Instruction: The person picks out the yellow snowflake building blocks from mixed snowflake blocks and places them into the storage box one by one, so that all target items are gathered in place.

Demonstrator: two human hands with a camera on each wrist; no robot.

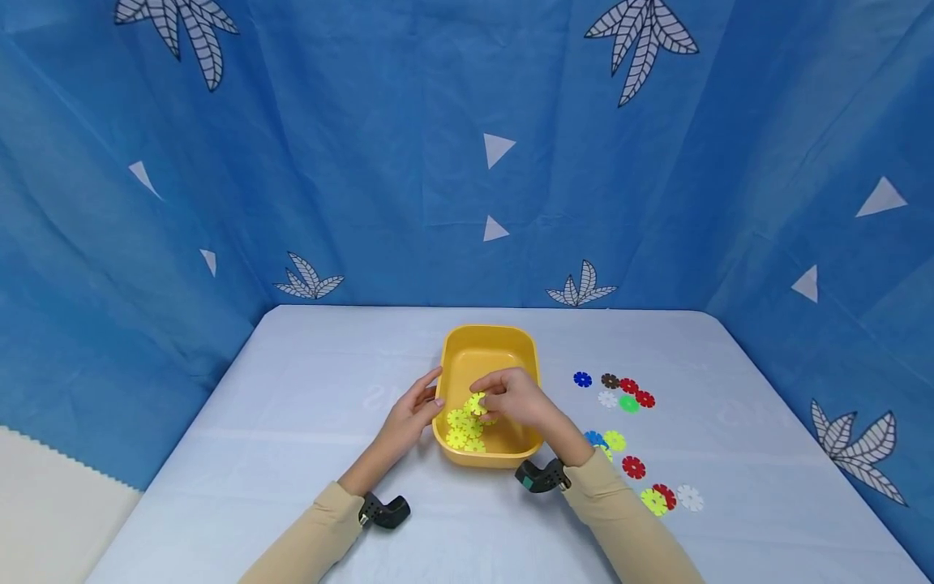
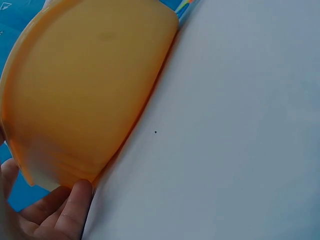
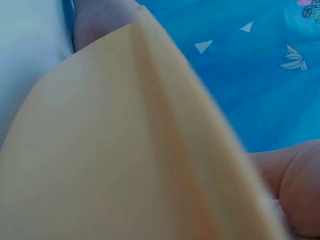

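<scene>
A yellow plastic bin (image 1: 489, 344) stands on the table, with a heap of yellow snowflake discs (image 1: 457, 438) in its near left part. My left hand (image 1: 405, 422) grips the bin's left side, the thumb at the rim. In the left wrist view its fingers (image 2: 75, 207) lie against the outer wall. Inside the bin, just over the heap, my right hand (image 1: 520, 397) pinches a yellow snowflake disc (image 1: 476, 403); whether it holds more than one I cannot tell. The bin's wall (image 3: 90, 140) hides those fingertips in the right wrist view.
Right of the bin lie loose snowflake discs: a dark blue one (image 1: 582, 379), a brown one (image 1: 610, 380), a green one (image 1: 629, 403), several red ones (image 1: 633, 467), white ones (image 1: 689, 498) and yellow ones (image 1: 653, 502). Blue curtains (image 1: 452, 162) hang behind the white table (image 1: 328, 365).
</scene>
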